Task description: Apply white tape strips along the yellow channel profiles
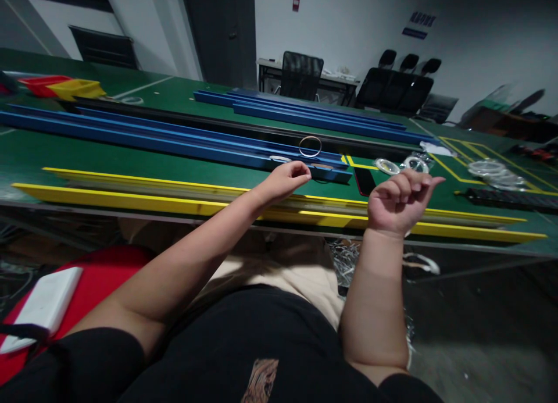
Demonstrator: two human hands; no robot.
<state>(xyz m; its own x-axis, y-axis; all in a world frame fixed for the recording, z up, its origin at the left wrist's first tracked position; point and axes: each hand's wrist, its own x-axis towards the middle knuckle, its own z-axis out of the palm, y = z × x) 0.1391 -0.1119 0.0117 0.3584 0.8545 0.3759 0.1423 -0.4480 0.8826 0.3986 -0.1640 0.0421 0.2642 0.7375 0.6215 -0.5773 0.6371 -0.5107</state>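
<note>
My left hand (285, 181) is closed in a pinch above the yellow-edged channel (143, 196). Whatever is between its fingertips is too small to make out. Over the same channel, farther right, my right hand (397, 200) has its fingers curled in and one digit pointing right; I cannot make out anything inside. Just beyond the left hand, a thin pale ring (310, 138) stands at the near blue channel (174, 141). A short white strip (280, 158) lies beside it. Below my right wrist hangs a white strip end (425, 263).
A dark phone (364, 181) and bagged white coils (497, 173) lie on the green table (174, 89). More blue channels (296, 107) run along the back. Red (43, 85) and yellow bins (78, 89) stand far left. A white box (47, 301) sits on a red seat.
</note>
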